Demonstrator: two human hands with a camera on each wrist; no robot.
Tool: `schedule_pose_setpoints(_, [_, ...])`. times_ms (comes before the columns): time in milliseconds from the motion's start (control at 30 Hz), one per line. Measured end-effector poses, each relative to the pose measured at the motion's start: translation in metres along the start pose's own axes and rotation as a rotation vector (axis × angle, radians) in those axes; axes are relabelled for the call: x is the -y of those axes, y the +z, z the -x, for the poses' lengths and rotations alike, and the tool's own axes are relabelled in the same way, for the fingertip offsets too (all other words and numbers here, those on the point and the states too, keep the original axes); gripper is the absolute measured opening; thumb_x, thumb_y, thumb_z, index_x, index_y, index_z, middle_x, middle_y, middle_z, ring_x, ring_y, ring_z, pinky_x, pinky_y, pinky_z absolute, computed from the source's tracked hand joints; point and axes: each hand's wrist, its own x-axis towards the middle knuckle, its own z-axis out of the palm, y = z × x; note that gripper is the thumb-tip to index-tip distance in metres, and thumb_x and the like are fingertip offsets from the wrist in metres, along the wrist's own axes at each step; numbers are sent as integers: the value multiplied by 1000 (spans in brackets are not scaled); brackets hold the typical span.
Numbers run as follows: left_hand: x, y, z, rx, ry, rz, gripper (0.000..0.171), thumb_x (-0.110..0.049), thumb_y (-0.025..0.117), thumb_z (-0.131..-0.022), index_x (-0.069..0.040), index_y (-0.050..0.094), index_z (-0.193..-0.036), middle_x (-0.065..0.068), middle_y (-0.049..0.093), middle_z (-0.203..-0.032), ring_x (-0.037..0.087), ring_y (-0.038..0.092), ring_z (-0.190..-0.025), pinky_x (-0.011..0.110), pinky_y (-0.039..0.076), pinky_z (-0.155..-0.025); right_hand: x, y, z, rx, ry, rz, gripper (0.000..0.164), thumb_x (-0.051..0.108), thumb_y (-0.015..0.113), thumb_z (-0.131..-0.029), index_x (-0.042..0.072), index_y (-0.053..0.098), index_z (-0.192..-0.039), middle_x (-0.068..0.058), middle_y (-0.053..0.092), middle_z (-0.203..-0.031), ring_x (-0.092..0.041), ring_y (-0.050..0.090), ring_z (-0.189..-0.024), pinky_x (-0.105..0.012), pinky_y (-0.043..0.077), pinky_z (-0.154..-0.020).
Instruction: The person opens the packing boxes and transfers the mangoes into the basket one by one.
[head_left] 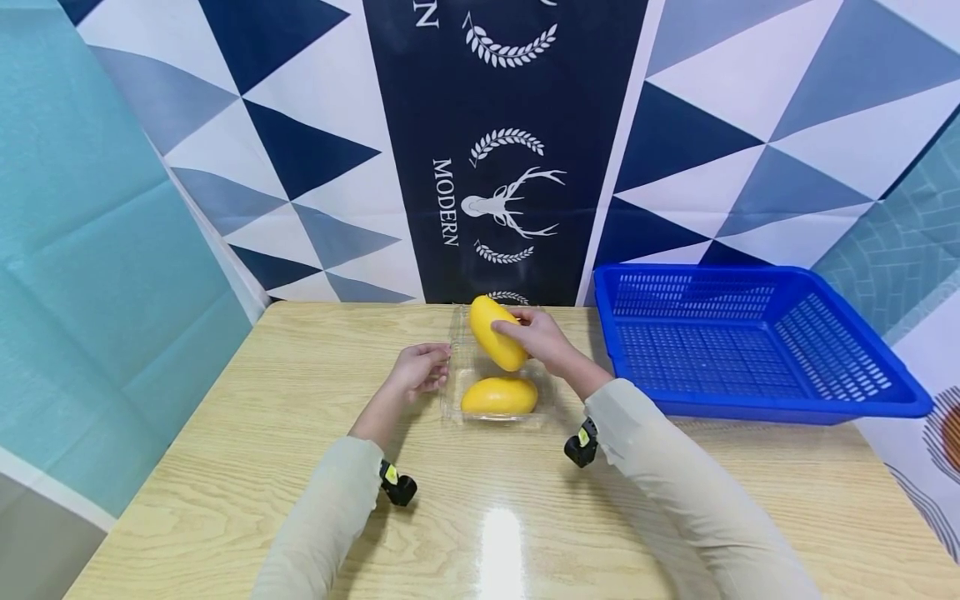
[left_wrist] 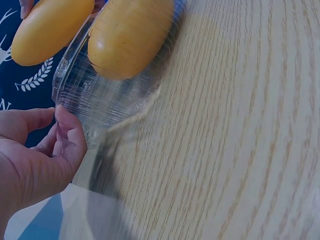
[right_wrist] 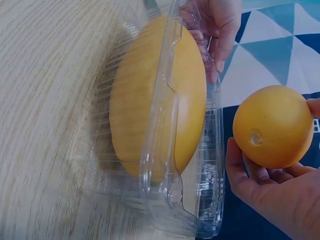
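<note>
A clear plastic container [right_wrist: 159, 195] stands on the table, with one yellow mango [head_left: 499, 396] lying in its near part. My left hand [head_left: 422, 369] is at the container's left side; in the left wrist view its thumb and fingertip pinch the rim. A second yellow mango [head_left: 495, 333] is held tilted above the far part of the container. My right hand [head_left: 542, 337] grips it from the right, thumb on the near side and fingers partly hidden behind. The right wrist view shows this mango end-on, apart from the one in the container.
A blue plastic basket [head_left: 757, 404] with slotted walls sits at the right of the wooden table [head_left: 247, 467], close beside my right forearm. A patterned cloth [head_left: 330, 175] with triangles and a deer-head print rises behind the table's far edge.
</note>
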Motion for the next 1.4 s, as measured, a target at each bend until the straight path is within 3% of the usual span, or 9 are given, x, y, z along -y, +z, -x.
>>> schedule_pose_setpoints(233, [0,0,-1,9,8,-3,36,-14,54,-94,-1,54,-127,6,56,-94,7,54,-62,15,49,-54,2,-5,2,0,16,-8,58,37,61,-88,8,46,-136,-14,56,-123,-20,54,-93,-20,50,-66])
schedule_pose_setpoints(433, [0,0,-1,7,8,-3,36,-13,55,-93,-1,54,-127,3,56,-87,7,54,-60,15,49,-53,5,-11,5,-11,13,-9,59,38,61,-88,5,45,-135,-15,55,-123,-21,54,-95,-21,51,-67])
schedule_pose_setpoints(1100, [2,-1,-3,12,13,0,36,-13,54,-94,-1,53,-128,8,56,-96,7,54,-61,15,50,-54,8,-23,8,-38,22,6,63,40,59,-89,4,43,-137,-16,54,-123,-23,55,-96,-21,54,-69])
schedule_pose_setpoints(1400, [2,-1,-4,4,8,14,36,-11,54,-93,0,53,-127,4,56,-87,8,54,-60,16,50,-54,9,-25,8,-45,12,-13,60,38,60,-89,4,45,-136,-17,55,-120,-21,56,-91,-21,54,-66])
